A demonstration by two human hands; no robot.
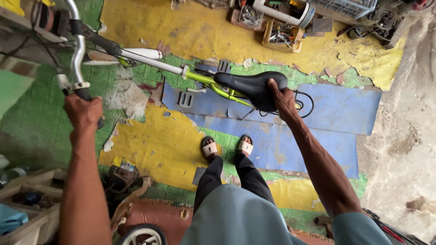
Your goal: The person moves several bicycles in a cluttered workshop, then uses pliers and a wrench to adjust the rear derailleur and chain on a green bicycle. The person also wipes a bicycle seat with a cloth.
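The bike (pixel 200 77) stands on the floor (pixel 154 145) in front of the person, its long axis running from the handlebar (pixel 78 50) at 10 o'clock to the saddle (pixel 252 86) just right of centre, so the front points toward 9 o'clock. The green frame tube slopes slightly down from left to right, with a white stem section joining it to the bar. The handlebar itself runs nearly up and down the view, from 11 o'clock toward 9. The left hand (pixel 84 111) has its grip wrapped tight around the black end of the handlebar, fingers curled over it so the end is mostly hidden. The right hand (pixel 282 97) rests on the rear of the black saddle, its grip closed over the saddle's back edge, thumb side toward the nose, which points to 9 o'clock. Below the saddle, the person's feet in sandals (pixel 227 147) stand side by side on the patched yellow, blue and green floor near the centre. A box (pixel 281 36) of tools sits at 1 o'clock, well apart from the bike, and a small wheel (pixel 143 235) shows at 7 o'clock.
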